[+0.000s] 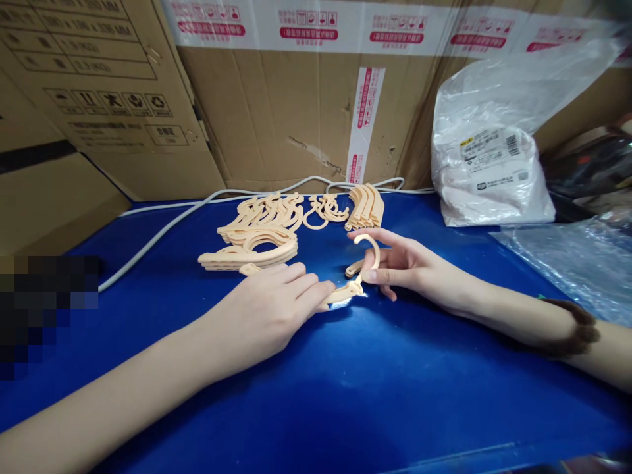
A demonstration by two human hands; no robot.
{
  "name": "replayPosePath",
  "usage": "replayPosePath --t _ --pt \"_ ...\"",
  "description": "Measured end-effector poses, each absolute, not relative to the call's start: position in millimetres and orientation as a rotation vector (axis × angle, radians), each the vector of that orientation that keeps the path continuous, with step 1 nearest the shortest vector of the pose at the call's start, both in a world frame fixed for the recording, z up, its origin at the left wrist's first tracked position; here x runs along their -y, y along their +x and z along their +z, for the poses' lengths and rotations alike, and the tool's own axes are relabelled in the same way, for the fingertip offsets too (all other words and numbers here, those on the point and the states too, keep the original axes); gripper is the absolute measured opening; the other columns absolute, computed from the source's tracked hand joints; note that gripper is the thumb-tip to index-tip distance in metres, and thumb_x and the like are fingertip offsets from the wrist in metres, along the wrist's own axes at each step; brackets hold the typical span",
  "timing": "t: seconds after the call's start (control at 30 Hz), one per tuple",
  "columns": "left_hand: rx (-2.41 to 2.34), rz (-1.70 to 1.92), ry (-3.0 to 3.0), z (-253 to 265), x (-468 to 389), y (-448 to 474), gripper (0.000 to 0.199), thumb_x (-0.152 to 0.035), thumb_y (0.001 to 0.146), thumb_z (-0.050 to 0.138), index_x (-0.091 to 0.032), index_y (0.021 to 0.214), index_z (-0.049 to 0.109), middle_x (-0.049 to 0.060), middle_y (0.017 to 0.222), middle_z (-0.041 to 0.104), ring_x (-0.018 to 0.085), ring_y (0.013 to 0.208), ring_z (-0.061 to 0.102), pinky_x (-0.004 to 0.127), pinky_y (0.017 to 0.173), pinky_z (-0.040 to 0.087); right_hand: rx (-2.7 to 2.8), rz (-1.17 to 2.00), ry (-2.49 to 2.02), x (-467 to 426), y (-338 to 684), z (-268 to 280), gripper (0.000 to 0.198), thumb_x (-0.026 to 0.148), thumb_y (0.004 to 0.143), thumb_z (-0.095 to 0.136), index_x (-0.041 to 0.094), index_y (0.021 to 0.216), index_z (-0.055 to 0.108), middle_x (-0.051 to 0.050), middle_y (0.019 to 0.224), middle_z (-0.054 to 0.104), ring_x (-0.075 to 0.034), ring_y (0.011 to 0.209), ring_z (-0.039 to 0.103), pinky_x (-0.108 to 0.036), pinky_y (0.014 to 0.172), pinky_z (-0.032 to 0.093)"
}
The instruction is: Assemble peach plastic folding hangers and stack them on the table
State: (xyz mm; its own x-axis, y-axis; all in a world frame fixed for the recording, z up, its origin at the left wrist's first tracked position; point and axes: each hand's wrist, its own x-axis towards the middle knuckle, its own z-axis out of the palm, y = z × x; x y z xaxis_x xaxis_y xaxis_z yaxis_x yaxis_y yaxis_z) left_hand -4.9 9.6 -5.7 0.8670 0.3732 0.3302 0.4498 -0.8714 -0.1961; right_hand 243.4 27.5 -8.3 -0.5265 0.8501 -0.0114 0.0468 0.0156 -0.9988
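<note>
My left hand (284,303) is closed around a beige plastic hanger arm (340,295), whose far tip pokes out behind the knuckles. At that arm's right end stands a beige hanger hook (376,253), pinched between the thumb and fingers of my right hand (402,263). The hook's lower end meets the arm; whether the two are locked together I cannot tell. Partly hidden behind my right fingers lies another hanger arm piece (353,268). Beyond my left hand is a stack of beige hangers (251,257).
Farther back lie a pile of curved hanger parts (269,212), loose hooks (323,212) and stacked hanger arms (366,207). A white cable (168,237) crosses the blue table (345,395). Cardboard boxes (296,99) rise behind, with a white plastic bag (488,164) at right.
</note>
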Motion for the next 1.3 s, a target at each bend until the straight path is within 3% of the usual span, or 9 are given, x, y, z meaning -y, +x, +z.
replayPosePath --t 0.57,1.3 --pt "0.639 -0.415 -2.758 -3.0 -3.8 -1.1 0.04 -0.022 0.103 0.025 -0.012 0.098 0.064 0.005 0.071 0.062 0.019 0.065 0.056 0.029 0.055 0.036 1.793 1.468 -0.927 -23.9 244.8 -6.1 0.048 0.02 0.086 0.062 0.023 0.13 0.042 0.003 0.08 0.054 -0.009 0.061 0.05 -0.021 0.049 0.044" --pt "0.623 -0.404 -2.76 -4.8 -1.6 -1.4 0.04 -0.021 0.104 0.024 -0.012 0.105 0.062 0.004 0.074 0.063 0.02 0.066 0.056 0.03 0.058 0.039 1.795 1.559 -0.845 -26.4 248.4 -15.2 0.049 0.024 0.087 0.065 0.023 0.13 0.04 0.003 0.084 0.055 -0.008 0.061 0.05 -0.02 0.05 0.042"
